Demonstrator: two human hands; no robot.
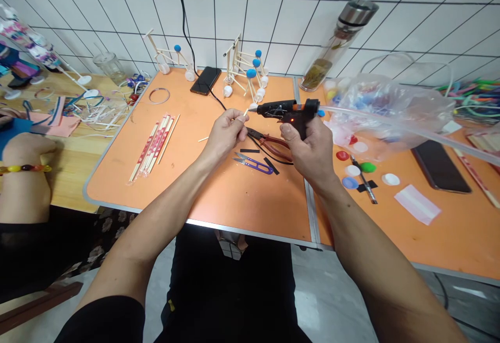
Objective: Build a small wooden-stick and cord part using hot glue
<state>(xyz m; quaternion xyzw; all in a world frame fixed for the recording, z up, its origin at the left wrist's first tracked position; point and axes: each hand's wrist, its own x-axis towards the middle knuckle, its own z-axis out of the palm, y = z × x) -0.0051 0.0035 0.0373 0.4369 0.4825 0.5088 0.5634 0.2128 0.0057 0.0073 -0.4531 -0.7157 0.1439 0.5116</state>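
My right hand (315, 148) is wrapped around the grip of a black hot glue gun (279, 109) with a small orange light on it. A long clear glue stick (406, 128) runs out of its back to the right. Between the thumb and fingers of my left hand (224, 132) is a short piece of wooden stick (246, 112), its tip at the gun's nozzle. Below the gun lie pliers (275, 144) with reddish handles and purple thread snips (255, 164). Paper-wrapped chopsticks (150, 148) lie left of my left hand.
Stick frames (242, 67) with blue balls and white caps stand by the tiled wall, near a phone (205, 80). A glass bottle (332, 51), plastic bag (390, 111), coloured bottle caps (367, 167) and another phone (441, 166) are right. Another person's arm (25, 181) rests at left.
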